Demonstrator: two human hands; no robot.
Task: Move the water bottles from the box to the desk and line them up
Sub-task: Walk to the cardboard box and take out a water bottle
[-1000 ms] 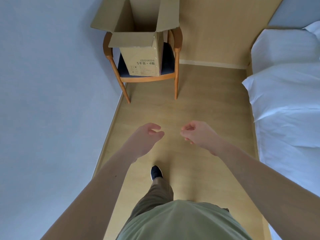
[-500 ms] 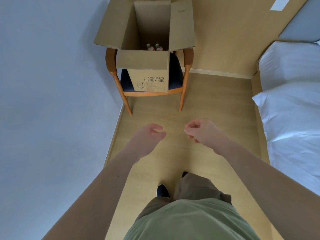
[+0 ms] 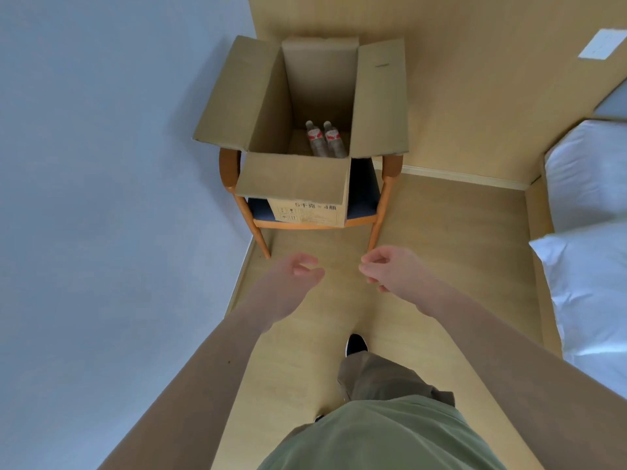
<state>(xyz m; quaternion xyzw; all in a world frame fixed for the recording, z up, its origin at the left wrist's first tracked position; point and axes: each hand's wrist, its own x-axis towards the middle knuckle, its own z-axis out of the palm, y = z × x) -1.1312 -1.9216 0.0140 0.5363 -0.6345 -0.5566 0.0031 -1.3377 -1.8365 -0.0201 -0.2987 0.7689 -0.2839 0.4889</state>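
I see two clear plastic water bottles (image 3: 325, 139) upright at right wall of open cardboard box (image 3: 307, 179), box on wooden chair (image 3: 381, 198), left hand (image 3: 291, 283) and right hand (image 3: 390, 269) loosely curled, holding nothing

A matt brown corrugated-cardboard box (image 3: 295, 179) holds two clear glossy plastic water bottles with red paper labels (image 3: 325, 139) and rests on a smooth varnished orange wooden armchair with a dark blue cloth seat (image 3: 363, 195), above pale matt wood-grain flooring (image 3: 441, 232) beside white cloth bedding (image 3: 590, 266).
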